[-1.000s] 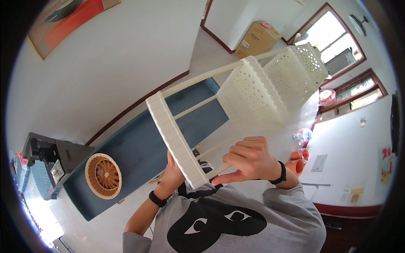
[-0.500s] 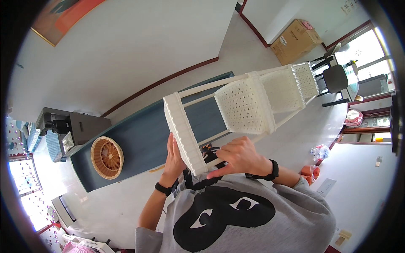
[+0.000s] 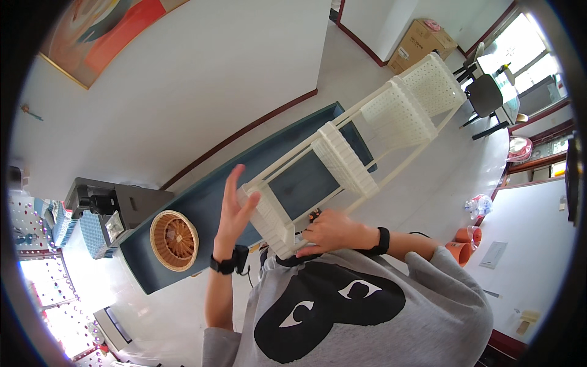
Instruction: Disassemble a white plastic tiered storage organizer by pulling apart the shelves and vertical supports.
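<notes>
A white plastic shelf rack (image 3: 400,113) with several perforated basket tiers and thin poles lies slanted before me, from my chest toward the far right. My right hand (image 3: 333,231) is closed round a pole of it beside the nearest tier (image 3: 269,219). On the other side of that tier my left hand (image 3: 232,211) is raised, fingers stretched and thumb apart, holding nothing. The thumb is close to the tier's corner; whether it touches cannot be made out. A small black and orange thing (image 3: 314,215) shows just above my right hand.
Below the rack stands a long dark blue table (image 3: 208,209), with a round wicker basket (image 3: 157,244) on its left end. A grey cabinet (image 3: 143,205) is behind that end. At the far right are a cardboard box (image 3: 422,44) and a dark chair (image 3: 484,96); orange pots (image 3: 460,252) stand lower right.
My left hand has come off the nearest tier and opened upward. The rack has turned, its far end now higher in view and its tiers seen from another side. My right hand still grips it.
</notes>
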A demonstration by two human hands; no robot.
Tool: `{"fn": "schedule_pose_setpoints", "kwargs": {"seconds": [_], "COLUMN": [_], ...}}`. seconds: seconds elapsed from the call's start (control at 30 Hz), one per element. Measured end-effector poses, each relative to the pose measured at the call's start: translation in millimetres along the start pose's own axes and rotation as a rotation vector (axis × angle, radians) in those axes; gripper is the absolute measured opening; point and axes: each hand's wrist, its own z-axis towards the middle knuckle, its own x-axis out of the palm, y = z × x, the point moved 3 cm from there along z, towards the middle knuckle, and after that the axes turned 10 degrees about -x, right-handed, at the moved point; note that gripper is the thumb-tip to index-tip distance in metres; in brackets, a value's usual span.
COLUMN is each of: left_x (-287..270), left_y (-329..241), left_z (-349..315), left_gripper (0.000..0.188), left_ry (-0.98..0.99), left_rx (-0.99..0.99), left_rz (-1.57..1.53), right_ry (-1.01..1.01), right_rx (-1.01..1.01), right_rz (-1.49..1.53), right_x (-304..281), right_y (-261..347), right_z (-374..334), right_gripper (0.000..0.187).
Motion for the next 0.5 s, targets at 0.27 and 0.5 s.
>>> {"fn": "schedule_pose_setpoints", "kwargs": {"seconds": [0.27, 0.5], "left_x": [-7.0, 1.0], "left_y": [-21.3, 24.6], "left_z": [-11.3, -10.9], "left_gripper": [0.038, 0.072], "left_ry": [0.098, 0.341], "left_rx": [0.078, -0.14], "left_rz": [0.09, -0.327], "right_ry": [-0.329, 0.266], "right_rx": [-0.021, 0.076], "right_rz": [-0.075, -0.019], "right_x": [-81.0, -61.6], "right_y": [2.0, -70.1], "right_z": [38.7, 138.7], "right_gripper": [0.051, 0.058]}}
